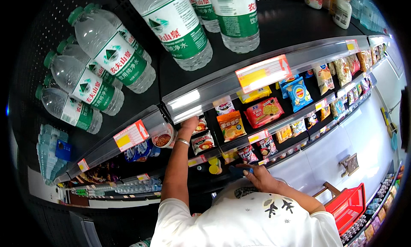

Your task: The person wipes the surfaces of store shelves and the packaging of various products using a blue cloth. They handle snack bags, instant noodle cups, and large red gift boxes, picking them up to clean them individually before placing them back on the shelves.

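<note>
My left hand (189, 124) reaches onto the second shelf, under the clear lip of the top shelf; its fingers are hidden. A silver bracelet (183, 141) circles that wrist. Just left of the hand stands an instant noodle tub (163, 136). To its right lie small snack packs, with a white and red one (203, 143) in front. In front of my chest, my right hand (261, 179) grips a flat blue item (240, 170), perhaps a cloth. An orange snack bag (231, 125) and a red cracker pack (264, 112) lie farther right on the shelf.
Bottled water (123, 62) stands on the black top shelf, whose edge carries price tags (263, 74). Blue chip bags (298, 93) sit to the right below. A red shopping basket (348, 208) and a small wooden stool (349, 165) are at right on the pale floor.
</note>
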The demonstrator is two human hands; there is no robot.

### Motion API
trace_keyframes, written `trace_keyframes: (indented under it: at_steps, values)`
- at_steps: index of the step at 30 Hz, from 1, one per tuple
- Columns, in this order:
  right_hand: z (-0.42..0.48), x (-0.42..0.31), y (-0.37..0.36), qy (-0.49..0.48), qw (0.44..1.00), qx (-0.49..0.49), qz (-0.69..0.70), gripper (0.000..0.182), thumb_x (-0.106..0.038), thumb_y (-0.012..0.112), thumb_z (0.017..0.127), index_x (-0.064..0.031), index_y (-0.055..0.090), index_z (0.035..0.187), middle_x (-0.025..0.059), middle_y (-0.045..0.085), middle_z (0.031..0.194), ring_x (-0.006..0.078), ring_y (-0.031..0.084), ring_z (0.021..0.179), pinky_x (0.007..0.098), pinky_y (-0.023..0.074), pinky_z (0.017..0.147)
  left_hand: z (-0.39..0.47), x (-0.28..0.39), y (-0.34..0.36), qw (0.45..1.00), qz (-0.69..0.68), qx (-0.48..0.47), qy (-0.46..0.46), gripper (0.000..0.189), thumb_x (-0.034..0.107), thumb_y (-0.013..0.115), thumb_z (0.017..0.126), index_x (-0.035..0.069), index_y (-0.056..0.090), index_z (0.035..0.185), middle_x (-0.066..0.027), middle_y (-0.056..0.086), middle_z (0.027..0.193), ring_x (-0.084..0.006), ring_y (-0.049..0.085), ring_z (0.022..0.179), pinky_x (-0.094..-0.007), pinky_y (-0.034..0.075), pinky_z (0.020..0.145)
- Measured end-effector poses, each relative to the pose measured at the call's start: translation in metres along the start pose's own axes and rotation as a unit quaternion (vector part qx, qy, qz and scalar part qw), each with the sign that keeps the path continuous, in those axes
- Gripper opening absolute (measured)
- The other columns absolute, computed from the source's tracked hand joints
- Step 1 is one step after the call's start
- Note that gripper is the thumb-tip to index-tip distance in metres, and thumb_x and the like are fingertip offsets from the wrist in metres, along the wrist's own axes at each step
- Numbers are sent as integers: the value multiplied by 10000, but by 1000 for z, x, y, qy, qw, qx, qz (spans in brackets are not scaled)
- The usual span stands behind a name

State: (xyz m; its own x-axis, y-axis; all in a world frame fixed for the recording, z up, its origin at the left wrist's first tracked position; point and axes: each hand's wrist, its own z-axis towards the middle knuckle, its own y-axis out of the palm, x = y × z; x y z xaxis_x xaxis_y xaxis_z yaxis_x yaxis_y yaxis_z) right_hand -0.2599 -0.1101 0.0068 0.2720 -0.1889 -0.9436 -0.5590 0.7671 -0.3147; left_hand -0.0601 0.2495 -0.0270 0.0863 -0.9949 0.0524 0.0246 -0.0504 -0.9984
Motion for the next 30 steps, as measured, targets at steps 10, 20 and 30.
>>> trace_keyframes:
  at_steps: [10, 20, 30]
  values:
    - [-8, 24, 5, 166, 979, 76, 87, 402, -323, 503, 1082, 22, 642, 1233, 146, 634, 832, 238, 583, 778, 356, 478, 744, -12, -9, -15, 972, -157, 173, 22, 379, 196, 717, 914, 60, 644, 1261, -167, 688, 1203, -336, 660, 1127, -410, 522, 923]
    - [81, -39, -40, -123, 970, 199, 71, 489, -299, 460, 1081, 22, 478, 1450, 148, 589, 1321, 224, 532, 1203, 354, 402, 1052, -157, 107, -4, 354, -924, -146, 2, 482, 344, 422, 1095, 81, 428, 1498, -78, 526, 1488, -272, 502, 1369, -481, 371, 1155]
    - [63, -36, 17, -208, 948, 61, -233, 725, -142, 721, 835, 0, 439, 1488, 209, 329, 1607, 395, 307, 1496, 554, 252, 1197, -182, 124, 2, 321, -940, -89, -77, 601, 544, 361, 1071, 39, 553, 1333, -160, 617, 1312, -297, 617, 1197, -440, 483, 1074]
